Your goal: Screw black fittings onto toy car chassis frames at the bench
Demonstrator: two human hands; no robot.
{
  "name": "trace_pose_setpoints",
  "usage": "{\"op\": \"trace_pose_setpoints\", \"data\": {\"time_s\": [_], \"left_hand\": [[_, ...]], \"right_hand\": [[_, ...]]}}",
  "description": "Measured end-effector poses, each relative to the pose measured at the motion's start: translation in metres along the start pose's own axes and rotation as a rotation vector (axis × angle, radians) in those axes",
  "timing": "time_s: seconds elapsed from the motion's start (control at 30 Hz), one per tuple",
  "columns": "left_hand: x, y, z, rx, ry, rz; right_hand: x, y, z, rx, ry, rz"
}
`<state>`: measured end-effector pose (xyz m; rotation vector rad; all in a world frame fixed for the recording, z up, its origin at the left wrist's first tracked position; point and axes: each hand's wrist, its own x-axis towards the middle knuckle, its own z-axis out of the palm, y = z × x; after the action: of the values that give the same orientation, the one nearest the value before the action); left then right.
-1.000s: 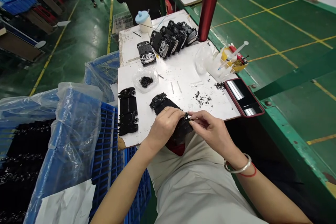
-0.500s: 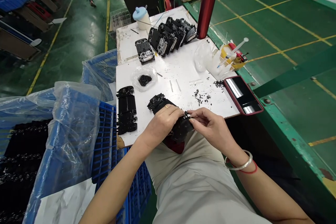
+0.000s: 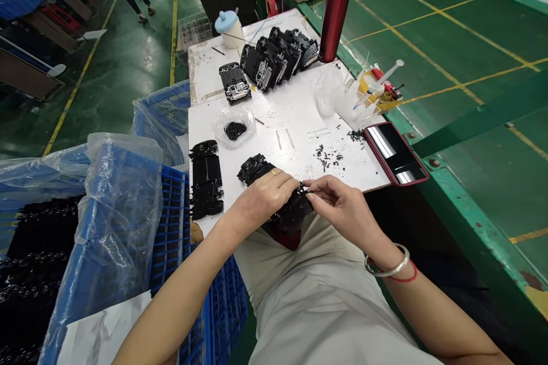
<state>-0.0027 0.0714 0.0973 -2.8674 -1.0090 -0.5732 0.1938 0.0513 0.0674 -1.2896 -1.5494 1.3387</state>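
Staying almost unmoved just below the frame's centre, the black chassis (image 3: 294, 210) is grasped by the left hand (image 3: 268, 195) and pinched at its edge by the right hand (image 3: 343, 203) — fine work apparently unfinished.

Blk base (image 3: 295, 214) part-hid by hands (image 3: 269, 191); detail there seems too sm. to ID.

No legible text or numbers.

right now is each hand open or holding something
Left hand: curled over the black model-car chassis, holding it.
Right hand: thumb and forefinger nearly together at it; whether gripping cannot be told.
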Motion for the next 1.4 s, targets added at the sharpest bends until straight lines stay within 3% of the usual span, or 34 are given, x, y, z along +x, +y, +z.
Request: {"op": "trace_pose_setpoints", "data": {"time_s": [0.27, 0.7, 1.03, 1.27, 1.4], "left_hand": [[-0.01, -0.001, 0.009, -0.015, 0.105, 0.019], [-0.013, -0.001, 0.013, -0.027, 0.162, 0.056], [-0.012, -0.002, 0.014, -0.061, 0.123, 0.01], [-0.017, -0.002, 0.014, -0.201, 0.153, -0.101], [-0.034, 0.012, 0.01, -0.29, 0.224, -0.379]], "right_hand": [[-0.001, 0.002, 0.0, -0.064, 0.01, -0.006], [-0.001, -0.002, 0.002, -0.142, 0.025, -0.06], [-0.003, -0.002, 0.004, -0.155, 0.025, -0.048], [-0.009, 0.004, 0.005, -0.092, 0.05, -0.017], [-0.012, 0.003, 0.004, -0.073, 0.063, -0.031]]}}
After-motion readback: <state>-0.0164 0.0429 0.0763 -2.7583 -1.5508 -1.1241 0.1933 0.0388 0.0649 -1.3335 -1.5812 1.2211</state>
